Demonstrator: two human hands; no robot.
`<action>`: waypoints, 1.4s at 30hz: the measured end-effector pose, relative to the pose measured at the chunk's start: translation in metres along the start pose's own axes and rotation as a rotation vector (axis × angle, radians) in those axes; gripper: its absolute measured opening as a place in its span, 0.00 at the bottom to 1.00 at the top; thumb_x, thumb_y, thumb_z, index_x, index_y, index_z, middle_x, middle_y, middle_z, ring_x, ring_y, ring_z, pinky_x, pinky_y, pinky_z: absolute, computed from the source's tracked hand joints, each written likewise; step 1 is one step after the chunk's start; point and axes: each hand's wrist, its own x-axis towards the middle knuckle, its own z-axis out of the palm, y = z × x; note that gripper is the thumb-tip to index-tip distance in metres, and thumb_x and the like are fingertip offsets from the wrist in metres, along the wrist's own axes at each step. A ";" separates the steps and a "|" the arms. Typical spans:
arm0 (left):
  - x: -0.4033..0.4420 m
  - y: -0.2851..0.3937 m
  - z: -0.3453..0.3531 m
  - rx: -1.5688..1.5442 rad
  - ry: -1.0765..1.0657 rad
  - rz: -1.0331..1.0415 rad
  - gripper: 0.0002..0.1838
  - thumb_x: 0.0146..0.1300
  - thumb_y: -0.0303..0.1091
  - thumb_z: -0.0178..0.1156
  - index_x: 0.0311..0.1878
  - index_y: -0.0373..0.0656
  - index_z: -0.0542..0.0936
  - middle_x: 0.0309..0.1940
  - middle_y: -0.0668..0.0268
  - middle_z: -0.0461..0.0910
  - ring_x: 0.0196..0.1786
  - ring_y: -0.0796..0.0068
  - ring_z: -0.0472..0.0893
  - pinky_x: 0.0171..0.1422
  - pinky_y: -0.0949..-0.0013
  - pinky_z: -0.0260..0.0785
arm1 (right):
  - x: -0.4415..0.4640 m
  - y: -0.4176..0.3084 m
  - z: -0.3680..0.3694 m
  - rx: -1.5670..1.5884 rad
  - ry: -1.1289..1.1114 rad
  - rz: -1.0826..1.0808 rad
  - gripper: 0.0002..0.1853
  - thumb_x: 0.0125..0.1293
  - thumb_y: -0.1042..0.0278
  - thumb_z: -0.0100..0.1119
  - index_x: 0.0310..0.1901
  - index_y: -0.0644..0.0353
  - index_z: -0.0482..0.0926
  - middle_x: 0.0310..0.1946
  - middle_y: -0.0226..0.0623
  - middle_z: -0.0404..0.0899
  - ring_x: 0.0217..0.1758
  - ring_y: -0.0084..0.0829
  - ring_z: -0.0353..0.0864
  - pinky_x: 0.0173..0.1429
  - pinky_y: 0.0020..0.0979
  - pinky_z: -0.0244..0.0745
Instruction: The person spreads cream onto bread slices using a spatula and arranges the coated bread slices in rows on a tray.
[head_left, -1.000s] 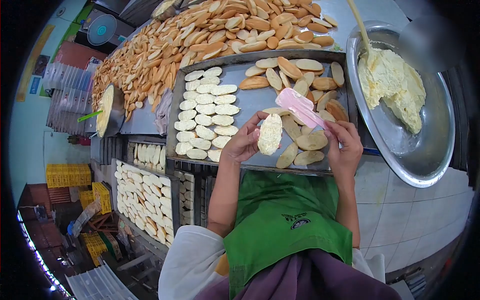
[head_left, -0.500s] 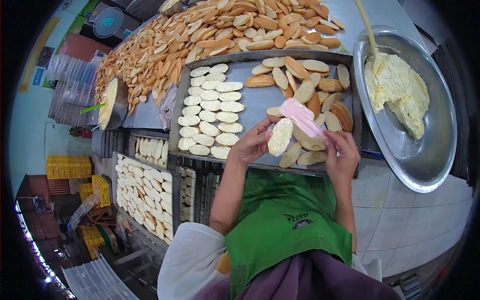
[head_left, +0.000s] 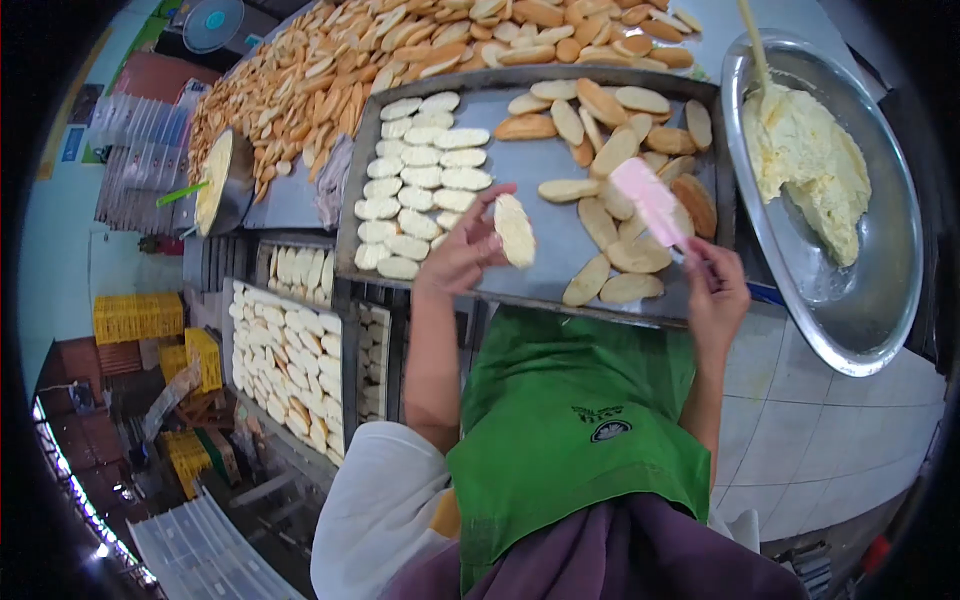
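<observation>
While left hand [head_left: 464, 254] holds bread [head_left: 515, 233], right [head_left: 717, 283], spatula [head_left: 646, 196]

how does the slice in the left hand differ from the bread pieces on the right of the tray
The slice has pale spread on its visible face; the bread pieces look plain. The slice is held in the left hand; the bread pieces lie jumbled in the tray. Both are long ovals.

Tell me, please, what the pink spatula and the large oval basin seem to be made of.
Pink spatula: probably plastic or silicone with a smooth finish, judging by its even colour.

Oval basin: apparently polished metal, perhaps stainless steel, given its silvery sheen and bright reflections.
</observation>
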 end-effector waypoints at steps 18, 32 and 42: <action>0.056 -0.005 -0.027 1.469 -0.368 -0.486 0.09 0.48 0.25 0.61 0.35 0.39 0.80 0.29 0.63 0.81 0.32 0.73 0.80 0.39 0.70 0.71 | -0.014 0.000 -0.016 -0.055 0.007 -0.004 0.11 0.51 0.82 0.58 0.38 0.63 0.80 0.35 0.35 0.74 0.38 0.23 0.74 0.41 0.21 0.70; 0.077 -0.004 -0.006 1.582 0.029 0.081 0.13 0.56 0.32 0.54 0.44 0.36 0.74 0.38 0.51 0.73 0.43 0.52 0.74 0.46 0.58 0.66 | -0.004 -0.042 -0.053 -0.157 -0.017 -0.125 0.13 0.50 0.85 0.57 0.38 0.64 0.79 0.33 0.37 0.75 0.36 0.26 0.74 0.39 0.23 0.68; 0.112 -0.017 0.022 1.373 0.085 -0.167 0.18 0.49 0.29 0.62 0.45 0.39 0.75 0.43 0.57 0.69 0.44 0.58 0.76 0.45 0.61 0.70 | 0.096 -0.022 -0.182 -1.126 -0.089 0.031 0.07 0.52 0.72 0.52 0.29 0.61 0.80 0.24 0.45 0.78 0.29 0.43 0.78 0.35 0.35 0.72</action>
